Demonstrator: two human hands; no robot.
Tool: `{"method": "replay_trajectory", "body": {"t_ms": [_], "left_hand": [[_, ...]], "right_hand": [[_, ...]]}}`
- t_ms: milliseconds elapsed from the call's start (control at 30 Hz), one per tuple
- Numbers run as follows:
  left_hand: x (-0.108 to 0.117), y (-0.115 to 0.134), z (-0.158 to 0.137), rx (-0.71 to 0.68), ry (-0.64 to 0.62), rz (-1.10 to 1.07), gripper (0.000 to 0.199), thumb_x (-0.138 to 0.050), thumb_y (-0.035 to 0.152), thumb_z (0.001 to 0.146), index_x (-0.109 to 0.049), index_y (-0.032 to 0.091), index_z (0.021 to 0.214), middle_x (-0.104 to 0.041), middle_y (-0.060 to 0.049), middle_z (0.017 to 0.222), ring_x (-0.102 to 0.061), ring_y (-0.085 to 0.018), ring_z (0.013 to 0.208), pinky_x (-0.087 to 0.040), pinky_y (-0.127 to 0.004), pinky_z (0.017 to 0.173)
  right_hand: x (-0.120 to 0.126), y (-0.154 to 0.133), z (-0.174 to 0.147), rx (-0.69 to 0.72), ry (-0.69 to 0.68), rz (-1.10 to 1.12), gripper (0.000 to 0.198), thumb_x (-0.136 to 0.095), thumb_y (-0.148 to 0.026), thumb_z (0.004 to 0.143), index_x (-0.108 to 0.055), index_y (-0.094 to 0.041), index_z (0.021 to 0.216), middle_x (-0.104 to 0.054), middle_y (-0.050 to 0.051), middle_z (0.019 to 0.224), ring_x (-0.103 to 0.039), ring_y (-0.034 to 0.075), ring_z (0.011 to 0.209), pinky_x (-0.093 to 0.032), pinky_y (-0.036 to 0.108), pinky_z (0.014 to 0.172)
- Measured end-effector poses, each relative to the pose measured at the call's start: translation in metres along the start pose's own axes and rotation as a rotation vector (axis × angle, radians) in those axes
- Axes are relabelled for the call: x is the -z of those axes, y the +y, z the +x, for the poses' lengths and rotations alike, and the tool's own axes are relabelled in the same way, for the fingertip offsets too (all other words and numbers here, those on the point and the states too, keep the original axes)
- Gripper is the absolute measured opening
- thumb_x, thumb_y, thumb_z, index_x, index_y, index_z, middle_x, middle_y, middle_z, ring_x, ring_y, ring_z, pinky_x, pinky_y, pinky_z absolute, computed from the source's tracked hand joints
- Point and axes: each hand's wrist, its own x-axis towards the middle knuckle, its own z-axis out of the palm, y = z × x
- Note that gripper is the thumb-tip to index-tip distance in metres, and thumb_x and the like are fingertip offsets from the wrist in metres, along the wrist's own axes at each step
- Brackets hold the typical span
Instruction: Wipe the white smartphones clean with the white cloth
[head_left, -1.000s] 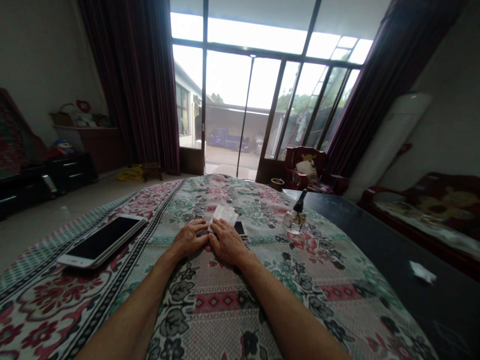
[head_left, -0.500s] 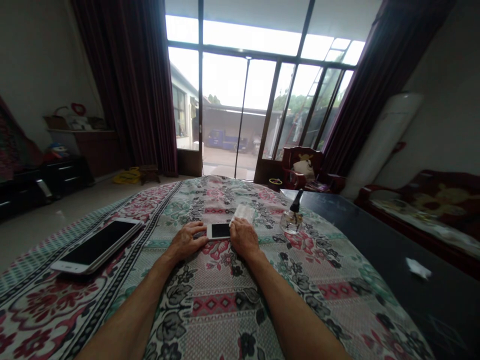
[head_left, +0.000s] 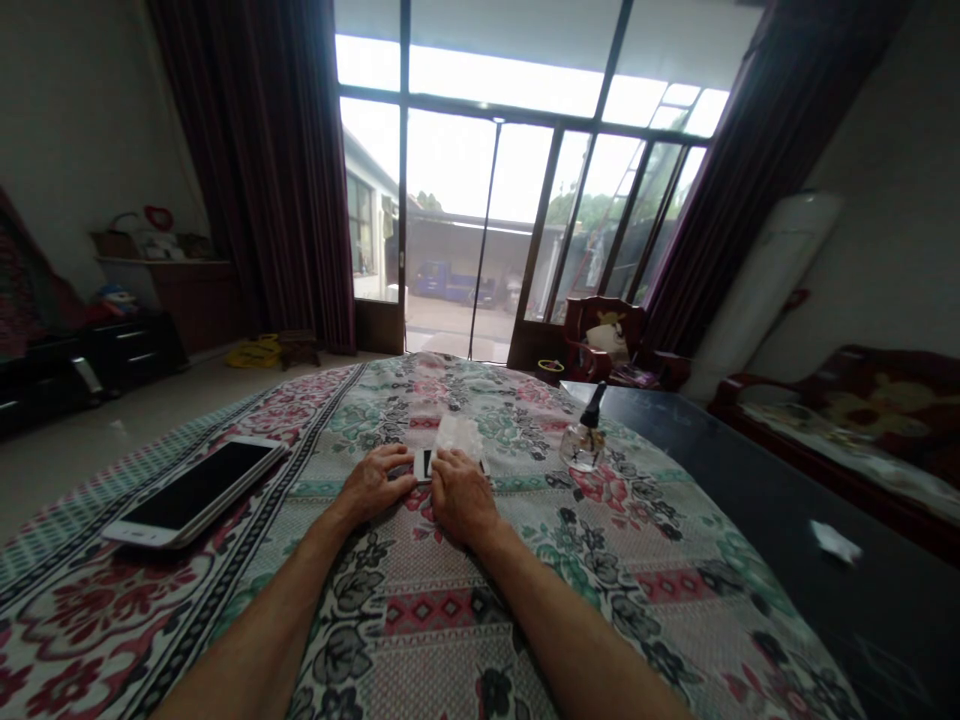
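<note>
A small white smartphone (head_left: 421, 466) with a dark screen lies flat on the flowered tablecloth. Its left end is gripped between the thumb and fingers of my left hand (head_left: 373, 484). My right hand (head_left: 463, 497) is closed on a thin white tissue (head_left: 459, 435) and presses it down on the phone, hiding most of the screen. Part of the tissue sticks out beyond the fingertips. To the right stands a clear glass bottle (head_left: 583, 447) with a black pump top and some liquid in it.
A larger white device with a black screen (head_left: 199, 488) lies at the left on the tablecloth (head_left: 435, 660). On the dark table (head_left: 750, 480) at the right is a crumpled white tissue (head_left: 835, 541). A wooden chair (head_left: 606, 340) stands beyond, near the glass doors.
My right hand has slid left along the phone with the tissue, covering more of the screen. My left hand has stayed at the phone's left end.
</note>
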Motion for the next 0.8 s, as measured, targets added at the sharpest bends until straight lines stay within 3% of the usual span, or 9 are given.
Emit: {"method": "replay_trajectory", "body": {"t_ms": [200, 433, 533, 800], "left_hand": [[-0.003, -0.004, 0.001, -0.007, 0.016, 0.002, 0.036, -0.063, 0.034, 0.071, -0.074, 0.021, 0.103, -0.066, -0.01, 0.121, -0.059, -0.027, 0.116, -0.044, -0.04, 0.103], [-0.004, -0.006, 0.0, -0.036, 0.045, 0.008, 0.035, -0.06, 0.032, 0.072, -0.074, 0.02, 0.103, -0.066, -0.009, 0.12, -0.06, -0.026, 0.114, -0.044, -0.04, 0.102], [-0.004, -0.005, -0.001, -0.025, 0.039, 0.005, 0.035, -0.06, 0.032, 0.072, -0.074, 0.021, 0.102, -0.066, -0.01, 0.12, -0.059, -0.027, 0.114, -0.044, -0.04, 0.102], [-0.001, -0.002, 0.001, -0.015, 0.017, -0.019, 0.036, -0.062, 0.035, 0.072, -0.074, 0.02, 0.102, -0.067, -0.01, 0.119, -0.06, -0.027, 0.114, -0.044, -0.04, 0.102]], "right_hand": [[-0.007, 0.0, 0.0, 0.085, -0.016, 0.097, 0.031, -0.046, -0.009, 0.083, -0.065, -0.015, 0.106, -0.059, 0.009, 0.128, -0.047, 0.019, 0.122, -0.031, 0.033, 0.109], [-0.005, 0.0, 0.001, 0.207, -0.041, 0.155, 0.03, -0.044, -0.008, 0.081, -0.064, -0.017, 0.103, -0.062, 0.007, 0.118, -0.049, 0.017, 0.117, -0.035, 0.032, 0.105], [-0.006, 0.0, 0.001, 0.156, -0.017, 0.129, 0.029, -0.046, -0.009, 0.082, -0.065, -0.017, 0.103, -0.062, 0.007, 0.12, -0.05, 0.018, 0.117, -0.033, 0.032, 0.106], [0.003, 0.022, 0.008, -0.138, 0.047, -0.014, 0.026, -0.049, -0.012, 0.083, -0.07, -0.016, 0.096, -0.066, 0.009, 0.119, -0.055, 0.02, 0.114, -0.035, 0.03, 0.103]]}}
